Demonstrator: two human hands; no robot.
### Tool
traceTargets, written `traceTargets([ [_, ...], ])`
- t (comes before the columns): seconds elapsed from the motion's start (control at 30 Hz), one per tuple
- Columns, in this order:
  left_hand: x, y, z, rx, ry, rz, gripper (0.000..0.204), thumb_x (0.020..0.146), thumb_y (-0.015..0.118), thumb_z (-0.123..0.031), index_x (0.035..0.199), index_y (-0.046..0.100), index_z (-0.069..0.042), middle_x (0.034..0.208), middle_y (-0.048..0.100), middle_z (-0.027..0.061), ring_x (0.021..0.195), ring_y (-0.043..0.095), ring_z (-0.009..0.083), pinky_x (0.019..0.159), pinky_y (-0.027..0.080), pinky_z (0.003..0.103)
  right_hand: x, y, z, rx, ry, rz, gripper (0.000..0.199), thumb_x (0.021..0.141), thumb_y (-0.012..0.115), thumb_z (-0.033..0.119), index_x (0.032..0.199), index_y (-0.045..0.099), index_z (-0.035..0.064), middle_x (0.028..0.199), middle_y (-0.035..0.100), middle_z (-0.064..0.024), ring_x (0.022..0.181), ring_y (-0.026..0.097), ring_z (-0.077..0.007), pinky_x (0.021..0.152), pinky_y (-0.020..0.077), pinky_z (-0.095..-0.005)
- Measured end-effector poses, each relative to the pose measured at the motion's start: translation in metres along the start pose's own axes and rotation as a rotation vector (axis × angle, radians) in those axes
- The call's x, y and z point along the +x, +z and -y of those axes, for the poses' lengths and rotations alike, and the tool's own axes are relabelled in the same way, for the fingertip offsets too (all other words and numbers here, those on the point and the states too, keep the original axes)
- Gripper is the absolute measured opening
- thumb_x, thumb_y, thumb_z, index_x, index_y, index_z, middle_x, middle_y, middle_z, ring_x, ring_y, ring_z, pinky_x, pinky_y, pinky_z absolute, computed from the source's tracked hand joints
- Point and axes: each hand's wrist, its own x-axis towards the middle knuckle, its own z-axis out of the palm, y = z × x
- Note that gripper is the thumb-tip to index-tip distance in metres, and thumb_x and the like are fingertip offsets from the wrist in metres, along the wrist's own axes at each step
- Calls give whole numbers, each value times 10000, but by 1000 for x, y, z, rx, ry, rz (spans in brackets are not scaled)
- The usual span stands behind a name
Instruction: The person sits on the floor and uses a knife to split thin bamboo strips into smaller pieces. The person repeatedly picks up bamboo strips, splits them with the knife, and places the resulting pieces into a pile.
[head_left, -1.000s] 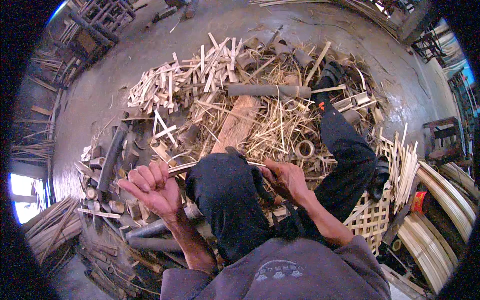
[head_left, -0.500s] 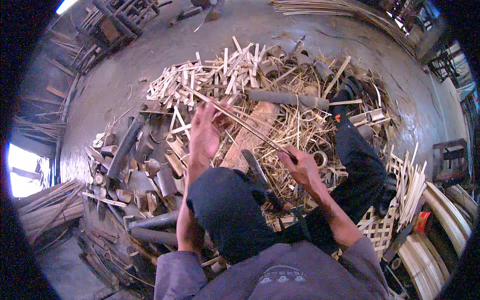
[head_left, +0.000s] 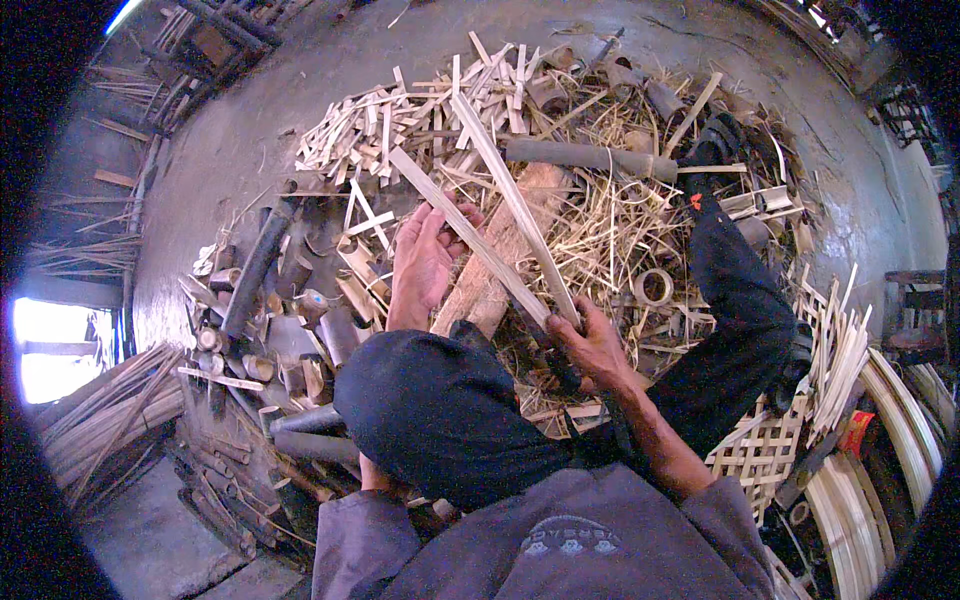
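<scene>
My right hand (head_left: 592,345) is closed round the near ends of two pale split bamboo strips, which spread apart like a narrow V. The right strip (head_left: 510,190) points up toward the far pile. Across the fingers of my left hand (head_left: 422,262) lies the left strip (head_left: 480,245), thumb on one side and fingertips on the other; the grip looks loose. Beneath the strips is a reddish wooden board (head_left: 540,190), with a bamboo pole (head_left: 590,158) across its far end. A dark blade is partly hidden behind the strips.
My bent, dark-trousered left knee (head_left: 430,420) hides part of my left forearm; my right leg (head_left: 740,290) stretches forward. Cut bamboo slats (head_left: 350,130) are heaped at the far left, shavings (head_left: 620,240) to the right. Bamboo offcuts (head_left: 240,365) lie left; a woven lattice (head_left: 765,450) stands right.
Seen edge-on before as one thin line, the bamboo now shows as two strips spread apart. My right hand has shifted slightly nearer. The whole view has shifted a little.
</scene>
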Motion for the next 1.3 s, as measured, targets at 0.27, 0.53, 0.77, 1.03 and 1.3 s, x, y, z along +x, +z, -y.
traceTargets([
  [0.27, -35, -1, 60, 191, -235, 190, 205, 901, 550, -65, 1096, 506, -20, 977, 618, 112, 945, 601, 195, 803, 503, 330, 17, 32, -24, -95, -61, -160, 340, 903, 556, 307, 1039, 591, -3, 796, 627, -167, 694, 614, -253, 653, 477, -381],
  [0.53, -3, -125, 48, 815, -211, -13, 203, 884, 516, -125, 1070, 530, -46, 840, 583, 48, 709, 567, 150, 616, 494, 297, 62, -13, -102, -269, -49, -354, 300, 935, 549, 304, 922, 587, 7, 621, 536, -38, 555, 497, -117, 517, 411, -303],
  [0.77, -29, -163, 14, 636, -249, -254, 253, 944, 460, -148, 1183, 495, -74, 781, 563, 27, 591, 515, 93, 497, 431, 220, -38, -204, -9, -125, -102, -801, 225, 981, 459, 266, 1027, 580, 82, 654, 512, 10, 552, 472, -72, 488, 403, -230],
  [1.03, -20, -185, 36, 689, -232, -137, 482, 920, 481, -153, 1384, 376, -79, 948, 615, 90, 715, 545, 132, 589, 441, 239, -244, -438, -107, -957, 409, -1282, 305, 910, 458, 305, 1032, 600, 64, 963, 580, -171, 780, 608, -285, 708, 492, -405],
  [1.3, -49, -125, -71, 113, 52, 233, 600, 895, 447, -349, 1384, 352, -14, 1422, 375, 161, 1270, 400, 248, 997, 329, 372, -80, -295, -18, -775, -265, -1210, 232, 881, 485, 130, 1069, 579, 31, 1033, 607, -198, 915, 595, -388, 810, 477, -447],
])
